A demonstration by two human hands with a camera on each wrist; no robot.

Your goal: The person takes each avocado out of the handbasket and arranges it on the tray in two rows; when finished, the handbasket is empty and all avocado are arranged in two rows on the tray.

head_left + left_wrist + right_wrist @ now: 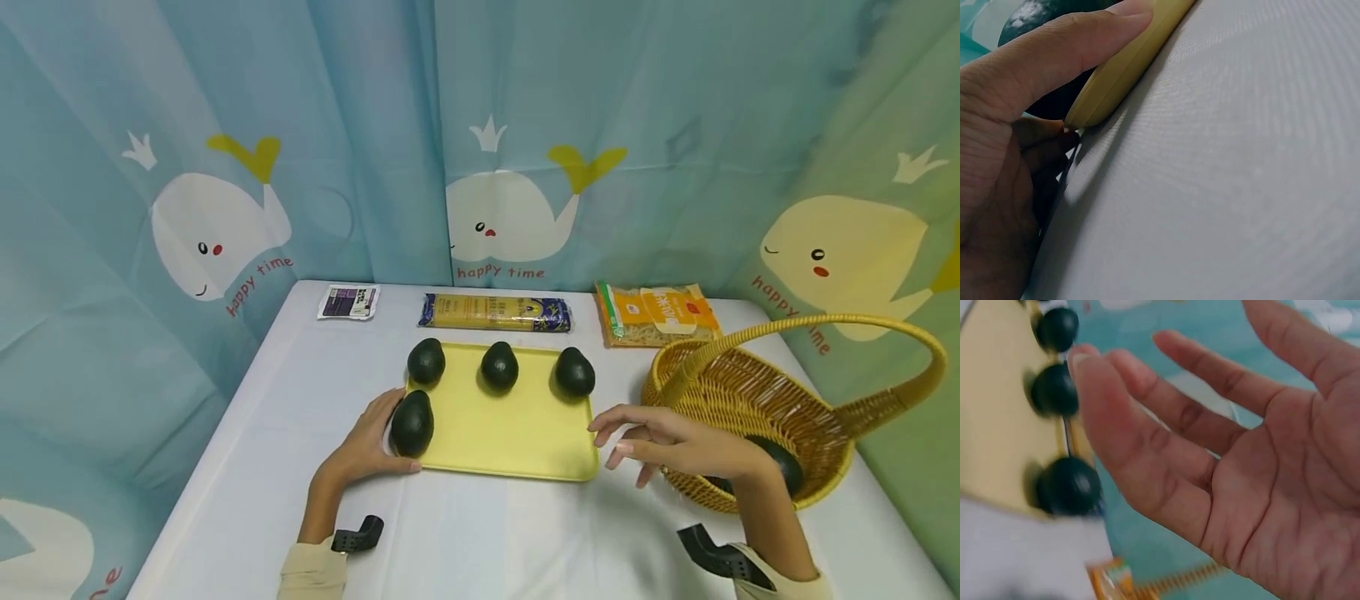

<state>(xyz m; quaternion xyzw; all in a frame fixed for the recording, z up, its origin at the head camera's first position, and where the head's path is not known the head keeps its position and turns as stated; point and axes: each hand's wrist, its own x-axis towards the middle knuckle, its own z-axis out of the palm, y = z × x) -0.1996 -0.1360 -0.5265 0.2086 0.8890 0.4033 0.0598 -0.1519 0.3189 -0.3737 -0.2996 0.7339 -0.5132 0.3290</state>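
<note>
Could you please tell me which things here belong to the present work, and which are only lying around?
Probably in the work:
- yellow tray, held by the left hand
- four avocados on it
- wicker basket, dark fruit inside

Apparently just lying around:
- small white-and-purple packet
- long gold-and-blue packet
- orange packet

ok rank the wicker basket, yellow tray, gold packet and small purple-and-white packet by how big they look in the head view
1. Wicker basket, handle included
2. Yellow tray
3. Gold packet
4. Small purple-and-white packet
</note>
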